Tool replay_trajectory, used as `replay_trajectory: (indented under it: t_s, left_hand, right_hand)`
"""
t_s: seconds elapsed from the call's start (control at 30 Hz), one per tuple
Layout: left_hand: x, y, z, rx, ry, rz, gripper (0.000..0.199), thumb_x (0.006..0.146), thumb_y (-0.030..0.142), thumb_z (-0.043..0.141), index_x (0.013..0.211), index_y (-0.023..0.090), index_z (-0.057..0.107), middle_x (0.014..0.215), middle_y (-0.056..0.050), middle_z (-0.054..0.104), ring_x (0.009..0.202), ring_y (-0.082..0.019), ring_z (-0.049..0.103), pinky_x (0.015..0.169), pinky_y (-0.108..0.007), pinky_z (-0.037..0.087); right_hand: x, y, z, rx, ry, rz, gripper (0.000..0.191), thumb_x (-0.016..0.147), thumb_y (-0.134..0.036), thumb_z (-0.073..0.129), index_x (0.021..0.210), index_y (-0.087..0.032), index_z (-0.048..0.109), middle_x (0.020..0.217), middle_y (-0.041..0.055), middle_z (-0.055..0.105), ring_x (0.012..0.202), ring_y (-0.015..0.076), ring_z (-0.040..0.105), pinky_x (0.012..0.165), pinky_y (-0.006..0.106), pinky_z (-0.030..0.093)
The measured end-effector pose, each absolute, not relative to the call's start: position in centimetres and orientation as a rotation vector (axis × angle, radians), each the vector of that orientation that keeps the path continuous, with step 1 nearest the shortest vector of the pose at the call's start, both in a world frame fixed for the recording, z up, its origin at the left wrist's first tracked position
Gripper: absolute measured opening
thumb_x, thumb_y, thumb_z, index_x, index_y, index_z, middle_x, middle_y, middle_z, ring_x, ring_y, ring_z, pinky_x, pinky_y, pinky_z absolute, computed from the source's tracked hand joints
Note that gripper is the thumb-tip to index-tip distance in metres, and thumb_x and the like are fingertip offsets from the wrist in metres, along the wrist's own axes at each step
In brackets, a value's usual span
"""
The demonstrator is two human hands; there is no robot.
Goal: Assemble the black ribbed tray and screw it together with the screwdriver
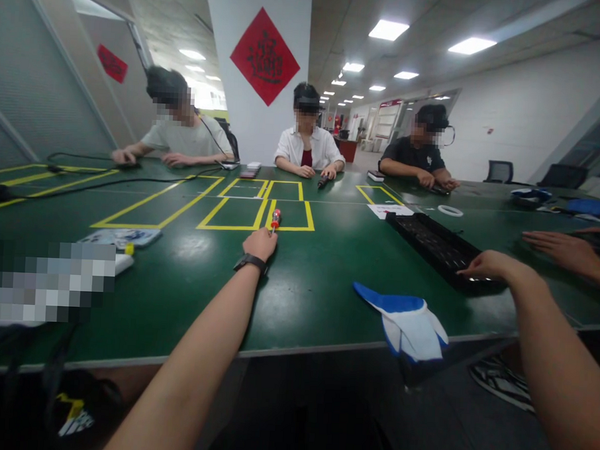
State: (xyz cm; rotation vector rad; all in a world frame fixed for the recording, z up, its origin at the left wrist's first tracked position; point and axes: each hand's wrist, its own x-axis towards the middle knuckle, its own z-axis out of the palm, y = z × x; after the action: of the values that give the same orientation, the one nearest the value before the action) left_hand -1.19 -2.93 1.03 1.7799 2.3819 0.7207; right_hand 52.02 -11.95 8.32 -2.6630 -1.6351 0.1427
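My left hand (261,244) reaches out over the green table, fingers closed around the metal shaft of a screwdriver (276,218). The screwdriver's red and clear handle points away from me, inside a yellow tape outline. At the right, my right hand (492,266) is at the near end of a long black tray (404,223), its fingertips pinched together low over the tray. Whatever the fingertips hold is too small to make out. Several small pale bits lie in the tray. A blue and white work glove (412,323) lies between my arms, hanging over the table's near edge.
Yellow tape (181,203) outlines mark the green table (307,278). A white paper (391,211) and a white ring (450,210) lie beyond the tray. Black cables (133,180) cross the left side. Three people sit opposite; another person's hand (560,249) rests at the right.
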Motion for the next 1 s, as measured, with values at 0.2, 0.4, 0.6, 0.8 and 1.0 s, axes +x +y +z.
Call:
replay_trajectory:
  t_s: [0.2, 0.4, 0.6, 0.8, 1.0]
  left_hand:
    - [-1.1, -3.2, 1.3, 1.783, 2.379, 0.719, 0.031, 0.083, 0.041, 0.043, 0.089, 0.02, 0.065, 0.1, -0.013, 0.068, 0.094, -0.028, 0.063, 0.075, -0.035, 0.047]
    - [-1.0, -3.5, 1.5, 1.755, 2.378, 0.712, 0.031, 0.083, 0.041, 0.043, 0.09, 0.02, 0.065, 0.1, -0.012, 0.068, 0.096, -0.027, 0.062, 0.076, -0.034, 0.047]
    - [-1.0, -3.1, 1.2, 1.774, 2.377, 0.731, 0.031, 0.083, 0.041, 0.043, 0.088, 0.02, 0.065, 0.098, -0.012, 0.069, 0.094, -0.028, 0.062, 0.075, -0.035, 0.047]
    - [-1.1, -3.0, 1.0, 1.787, 2.383, 0.727, 0.032, 0.084, 0.041, 0.042, 0.09, 0.02, 0.066, 0.1, -0.013, 0.068, 0.096, -0.028, 0.062, 0.076, -0.036, 0.047]
    - [-1.0, -3.1, 1.3, 1.761, 2.391, 0.717, 0.031, 0.083, 0.04, 0.043, 0.09, 0.02, 0.066, 0.099, -0.013, 0.068, 0.095, -0.028, 0.062, 0.076, -0.035, 0.048]
  right_hand:
    - [52.7, -10.4, 8.8, -2.814, -1.702, 0.438, 0.031, 0.069, -0.042, 0.069, 0.056, -0.014, 0.067, 0.074, 0.0101, 0.067, 0.065, 0.0181, 0.06, 0.061, 0.029, 0.041]
    - [52.8, -10.0, 8.5, -2.784, -1.572, 0.582, 0.032, 0.072, -0.032, 0.068, 0.047, -0.013, 0.063, 0.064, 0.0103, 0.063, 0.055, 0.0145, 0.057, 0.057, 0.028, 0.04]
    - [54.6, -9.8, 7.6, -2.709, -1.554, 0.636, 0.031, 0.074, -0.036, 0.065, 0.053, -0.013, 0.065, 0.071, 0.0117, 0.066, 0.054, 0.0149, 0.055, 0.058, 0.029, 0.041]
    - [54.3, -9.7, 8.0, -2.759, -1.696, 0.171, 0.018, 0.067, -0.032, 0.069, 0.065, -0.015, 0.07, 0.079, 0.0132, 0.068, 0.072, 0.0227, 0.062, 0.066, 0.031, 0.042]
    - [53.6, -10.8, 7.9, -2.635, -1.499, -0.133, 0.028, 0.076, -0.03, 0.059, 0.102, -0.026, 0.067, 0.113, 0.0117, 0.065, 0.099, 0.0277, 0.061, 0.072, 0.035, 0.044]
